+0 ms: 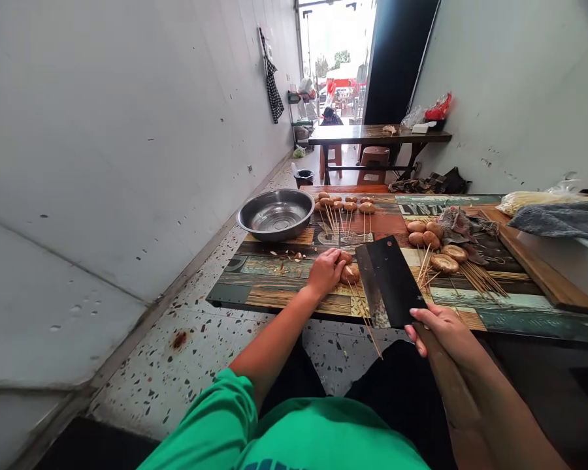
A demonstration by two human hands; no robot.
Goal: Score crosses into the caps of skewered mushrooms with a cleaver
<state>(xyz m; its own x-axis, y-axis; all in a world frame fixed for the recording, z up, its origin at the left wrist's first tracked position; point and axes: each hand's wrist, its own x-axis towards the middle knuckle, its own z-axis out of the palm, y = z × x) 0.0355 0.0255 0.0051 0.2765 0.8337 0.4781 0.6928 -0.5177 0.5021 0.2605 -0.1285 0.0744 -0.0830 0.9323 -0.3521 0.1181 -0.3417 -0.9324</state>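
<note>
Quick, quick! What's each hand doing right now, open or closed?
Left hand: closed on a brown oval piece.
Right hand: closed around the handle of a big cleaver.

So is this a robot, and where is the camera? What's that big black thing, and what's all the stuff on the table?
No robot here: these are a person's own two bare hands. There is just one picture, taken by a camera worn on the person's head, so you look down past the green shirt as they would.

The big black thing is a wide kitchen knife; the right hand holds it by the handle. The left hand touches brown, rounded food on thin sticks that poke past the table's edge.

On the table there's also a metal bowl, more brown pieces on sticks, and a wooden board. I can't tell what the food is.
</note>
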